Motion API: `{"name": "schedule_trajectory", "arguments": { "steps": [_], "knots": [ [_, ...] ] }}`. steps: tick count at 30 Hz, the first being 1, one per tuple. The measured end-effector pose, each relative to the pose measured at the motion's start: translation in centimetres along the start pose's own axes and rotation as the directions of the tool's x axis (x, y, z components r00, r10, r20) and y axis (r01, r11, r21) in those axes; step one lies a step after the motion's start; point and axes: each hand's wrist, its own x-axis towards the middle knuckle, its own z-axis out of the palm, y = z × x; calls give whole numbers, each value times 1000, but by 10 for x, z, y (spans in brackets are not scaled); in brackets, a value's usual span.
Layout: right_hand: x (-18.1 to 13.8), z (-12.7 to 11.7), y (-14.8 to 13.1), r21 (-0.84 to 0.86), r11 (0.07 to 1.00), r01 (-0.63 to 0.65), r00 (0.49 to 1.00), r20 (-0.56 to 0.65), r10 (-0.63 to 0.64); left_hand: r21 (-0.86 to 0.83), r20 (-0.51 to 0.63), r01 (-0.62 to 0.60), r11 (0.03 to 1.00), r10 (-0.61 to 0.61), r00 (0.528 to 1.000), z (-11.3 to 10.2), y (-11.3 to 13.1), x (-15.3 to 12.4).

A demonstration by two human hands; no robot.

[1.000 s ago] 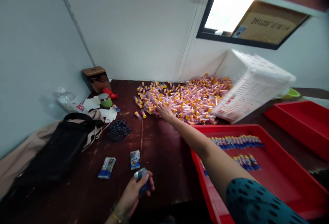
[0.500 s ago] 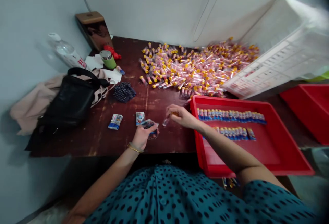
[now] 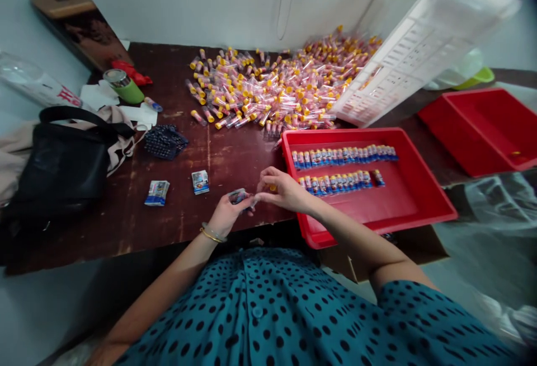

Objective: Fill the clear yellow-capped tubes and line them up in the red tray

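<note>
My left hand (image 3: 224, 214) is closed on a small stack of printed plastic sleeves (image 3: 238, 196) near the table's front edge. Against it, my right hand (image 3: 280, 189) pinches a clear tube with a yellow cap (image 3: 273, 188); the fingers cover most of the tube. The fingertips of both hands meet at the sleeves. Left of the hands lie two stacks of blue-and-white printed sleeves, one nearer (image 3: 200, 182) and one farther off (image 3: 157, 193). A red tray (image 3: 403, 203) on the right holds two rows of sleeved tubes (image 3: 344, 156).
A big heap of yellow-capped tubes (image 3: 268, 92) covers the back of the table (image 3: 218, 153). A white plastic basket (image 3: 403, 52) stands tilted behind the tray, beside another red bin (image 3: 474, 125). On the left are a black bag (image 3: 62, 159), dark cloth (image 3: 165, 141) and green jar (image 3: 126, 86).
My right hand has brought the tube to the sleeves in my left hand, so the hands now touch. The whole view has swung, shifting the table and tray leftward in the picture.
</note>
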Motion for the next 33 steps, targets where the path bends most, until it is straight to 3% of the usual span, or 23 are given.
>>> {"name": "schedule_trajectory", "arguments": {
  "steps": [5,9,12,14,16,18,21,28,33],
  "knots": [
    [-4,8,2,-10,1000,-20,999,-27,20,78,9,5,997,-6,1000,0,-1,-1],
    [-5,0,5,30,1000,0,998,-59,2,247,114,-28,969,-1,993,-10,0,-2],
    [-9,-14,7,169,985,-45,980,-182,76,207,105,-57,977,36,994,-15,-4,0],
    [-14,-24,11,372,919,-131,940,-249,234,130,65,-56,990,47,997,-16,-9,1],
    [-19,-31,14,585,790,-183,893,-237,382,81,51,-51,995,47,998,-16,-12,3],
    [-22,-34,14,716,675,-178,874,-200,442,67,68,-50,997,46,997,-15,-15,4],
    [-23,-31,10,783,601,-161,871,-174,460,68,104,-55,996,47,993,-11,-14,5],
    [-17,-24,5,749,631,-201,884,-139,447,-1,154,-17,1000,17,988,-4,-8,1],
    [-21,-21,2,639,745,-189,902,-187,389,-19,181,14,1000,-10,983,2,-8,-3]
  ]
}}
